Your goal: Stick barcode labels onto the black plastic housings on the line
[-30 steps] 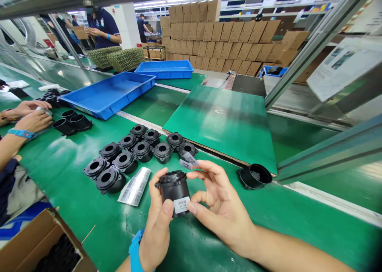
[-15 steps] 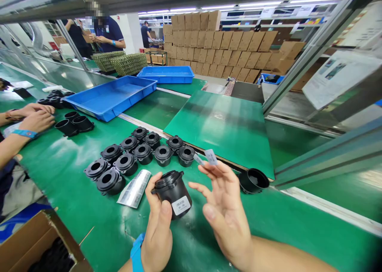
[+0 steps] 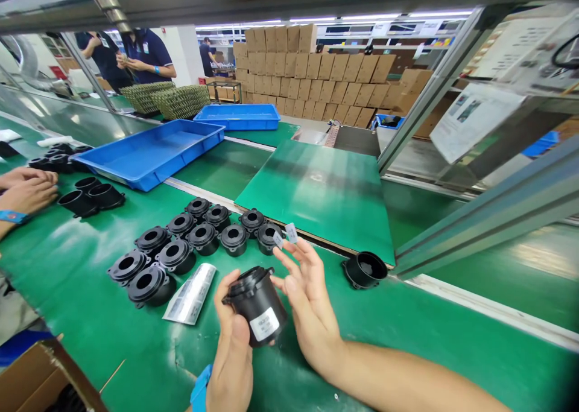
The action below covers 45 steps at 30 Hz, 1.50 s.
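A black cylindrical plastic housing, with a stepped rim and small lugs, is tilted in my left hand, whose fingers and thumb wrap its side. On its wall facing me is a white printed label. My right hand is close beside the housing, its fingers stretched and apart. Two small pale stickers, one nearer sticker and one farther sticker, cling to its raised fingertips. Left of the housing lies a curled silvery sticker sheet on the green bench.
Several similar housings stand in rows beyond the sheet. A black cup-shaped part sits at right. Blue trays, a raised green board and a metal post lie beyond. A co-worker's hands rest at left; a cardboard box stands lower left.
My view has shifted slightly right. My right hand has turned and come closer to the housing, stickers still on its fingertips. My left hand still holds the housing.
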{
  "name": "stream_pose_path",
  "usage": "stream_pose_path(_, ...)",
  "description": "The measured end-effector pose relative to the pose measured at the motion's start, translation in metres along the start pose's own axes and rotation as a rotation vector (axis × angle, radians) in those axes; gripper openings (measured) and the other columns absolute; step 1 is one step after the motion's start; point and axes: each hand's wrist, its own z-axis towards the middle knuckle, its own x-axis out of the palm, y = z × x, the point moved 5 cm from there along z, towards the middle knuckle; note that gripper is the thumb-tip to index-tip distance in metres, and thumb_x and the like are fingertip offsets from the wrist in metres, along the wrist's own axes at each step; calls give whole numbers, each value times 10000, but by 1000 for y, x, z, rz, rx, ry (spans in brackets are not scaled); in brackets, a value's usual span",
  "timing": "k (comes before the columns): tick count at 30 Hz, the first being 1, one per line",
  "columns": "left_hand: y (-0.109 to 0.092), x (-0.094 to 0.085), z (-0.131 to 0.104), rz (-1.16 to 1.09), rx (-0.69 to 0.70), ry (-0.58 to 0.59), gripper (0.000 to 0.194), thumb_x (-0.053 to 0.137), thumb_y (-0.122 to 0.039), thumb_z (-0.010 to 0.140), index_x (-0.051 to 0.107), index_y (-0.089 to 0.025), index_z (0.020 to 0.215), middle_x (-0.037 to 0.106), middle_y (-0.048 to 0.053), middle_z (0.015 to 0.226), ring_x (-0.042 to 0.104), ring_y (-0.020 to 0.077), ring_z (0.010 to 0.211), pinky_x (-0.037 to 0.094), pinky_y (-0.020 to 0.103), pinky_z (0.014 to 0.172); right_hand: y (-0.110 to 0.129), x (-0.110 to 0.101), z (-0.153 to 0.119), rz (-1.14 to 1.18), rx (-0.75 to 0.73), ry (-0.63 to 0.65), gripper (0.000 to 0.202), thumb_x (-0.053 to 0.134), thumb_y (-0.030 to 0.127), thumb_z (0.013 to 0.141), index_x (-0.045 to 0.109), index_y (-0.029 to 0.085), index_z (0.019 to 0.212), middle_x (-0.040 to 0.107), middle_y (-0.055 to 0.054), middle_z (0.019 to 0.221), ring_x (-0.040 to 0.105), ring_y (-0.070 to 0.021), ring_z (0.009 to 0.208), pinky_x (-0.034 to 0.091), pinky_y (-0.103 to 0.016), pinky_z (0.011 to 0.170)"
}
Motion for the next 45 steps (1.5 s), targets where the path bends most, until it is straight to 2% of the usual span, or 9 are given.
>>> stream_pose_path(4,2,0,8,-92,-92,-12,704,632,-687,973,474,-295,1537,631,110,1477,618,314,1337,570,429,1065,11,2,-9,-349,-520,99,1150,971,411,812,200,494,1662,333,-92,1680,394,-436,1544,595,-637,1087)
stream_pose_path(7,6,5,14,-66,-155,102,677,573,-689,1002,493,-271,1528,657,126,1434,610,307,1344,550,438,1062,18,-2,-7,-527,-646,97,1159,913,197,849,168,543,1665,371,-89,1651,573,-404,1398,634,-625,1036)
stream_pose_path(11,4,4,21,335,-66,275,582,430,-642,1079,507,-235,1488,717,114,1178,699,255,1005,561,417,888,41,-18,20,-648,-585,180,1122,803,114,872,147,513,1690,254,-104,1708,620,-373,1333,611,-618,1063)
stream_pose_path(17,-39,0,48,1158,611,47,449,648,-478,1011,677,-211,1370,635,131,1127,627,325,1012,538,484,893,47,-52,59,-986,-289,381,1111,712,76,859,88,397,1721,87,-194,1767,646,-394,1295,618,-615,1018)
stream_pose_path(21,-39,25,83,1456,709,134,416,699,-304,988,727,-247,1399,648,147,1108,610,345,975,527,501,869,39,-72,68,-1201,-170,414,1163,700,18,831,72,405,1730,54,-228,1780,733,-388,1150,683,-553,841)
stream_pose_path(27,-32,41,116,1375,703,176,369,511,-357,1087,801,-183,1235,579,63,976,625,316,999,538,519,942,53,-72,73,-1116,-282,303,1031,767,199,936,134,432,1715,147,-184,1754,637,-435,1328,638,-641,974)
stream_pose_path(32,-48,23,85,1222,681,198,417,480,-438,1097,772,-171,1227,546,87,1007,602,284,984,558,453,901,62,-63,67,-738,-229,323,969,818,304,960,206,440,1699,217,-139,1753,639,-372,1364,488,-657,1192)
stream_pose_path(35,-55,11,65,1021,543,213,497,390,-496,1119,767,-195,1237,528,71,1001,608,252,951,551,392,856,62,-57,61,-516,-105,426,1020,873,341,938,206,438,1703,213,-114,1778,540,-372,1481,396,-647,1265)
stream_pose_path(45,-45,-2,53,516,229,227,539,463,-651,1067,803,-240,1152,569,57,1020,558,239,975,497,357,930,55,-40,48,-177,92,575,1130,984,349,822,270,456,1691,235,-82,1791,550,-370,1474,412,-652,1244)
